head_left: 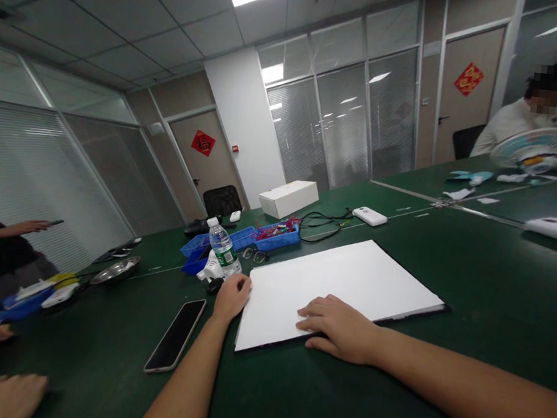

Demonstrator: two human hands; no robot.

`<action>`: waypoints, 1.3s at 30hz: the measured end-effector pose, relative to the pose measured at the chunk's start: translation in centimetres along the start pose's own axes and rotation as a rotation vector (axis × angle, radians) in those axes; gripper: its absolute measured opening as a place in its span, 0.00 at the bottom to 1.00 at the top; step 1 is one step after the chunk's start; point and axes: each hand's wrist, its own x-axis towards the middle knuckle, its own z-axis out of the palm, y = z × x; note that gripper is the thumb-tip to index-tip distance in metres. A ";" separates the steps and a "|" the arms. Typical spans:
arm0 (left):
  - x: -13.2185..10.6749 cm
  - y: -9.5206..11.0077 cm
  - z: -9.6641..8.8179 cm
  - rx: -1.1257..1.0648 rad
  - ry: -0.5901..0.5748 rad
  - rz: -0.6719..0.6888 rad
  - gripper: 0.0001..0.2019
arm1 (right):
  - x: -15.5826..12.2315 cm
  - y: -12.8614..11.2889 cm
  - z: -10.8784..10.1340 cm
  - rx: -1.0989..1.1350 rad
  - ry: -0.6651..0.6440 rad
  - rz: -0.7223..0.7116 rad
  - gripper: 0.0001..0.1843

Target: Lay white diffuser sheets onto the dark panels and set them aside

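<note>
Resting flat and open, right hand [340, 327] covers the near edge of the smooth white rectangular board [340, 286]. Left hand [232, 295] curls at its corner, can't tell if it's gripping.

The one head-worn camera is looking forward and only slightly downward across the green bench [491, 287], rolling sideways so the far glass wall [339, 115] is leaning. It is sitting close above the left hand [231, 295] and right hand [340, 327], while the ceiling [105, 8] is filling the top.
</note>
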 end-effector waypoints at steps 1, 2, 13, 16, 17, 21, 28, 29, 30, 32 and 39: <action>0.2 -0.1 0.2 -0.036 -0.004 0.040 0.16 | 0.0 0.0 0.0 0.002 0.001 0.001 0.21; 0.4 -0.3 0.4 -0.079 -0.009 0.077 0.15 | 0.0 0.0 0.0 0.003 -0.001 0.005 0.20; 3.5 -1.2 4.9 -0.115 -0.199 -0.018 0.30 | -0.1 0.2 -0.3 0.014 0.014 0.025 0.18; 4.1 -1.4 5.1 -0.072 -0.234 -0.068 0.33 | 0.2 0.3 -0.1 0.018 0.023 0.013 0.18; 4.2 -1.4 5.1 -0.056 -0.242 -0.087 0.32 | 0.3 0.4 0.0 0.018 0.023 0.011 0.17; 4.5 -1.7 5.0 -0.059 -0.228 -0.126 0.30 | 0.6 0.6 0.2 0.014 0.006 0.018 0.20; 3.9 -2.0 4.8 -0.140 -0.187 -0.138 0.28 | 0.8 1.1 0.5 -0.166 0.090 -0.018 0.27; 3.8 -2.0 4.8 -0.153 -0.185 -0.143 0.29 | 0.8 1.0 0.5 -0.220 0.113 -0.070 0.25; 3.6 -1.9 4.8 -0.168 -0.184 -0.148 0.29 | 0.8 0.9 0.5 -0.277 0.146 -0.130 0.23; 3.5 -1.9 4.7 -0.201 -0.183 -0.165 0.29 | 0.8 0.6 0.2 -0.394 0.234 -0.267 0.18; 3.8 -1.7 3.9 -0.361 -0.125 -0.217 0.24 | -0.1 0.3 -1.6 -0.632 0.508 -0.586 0.08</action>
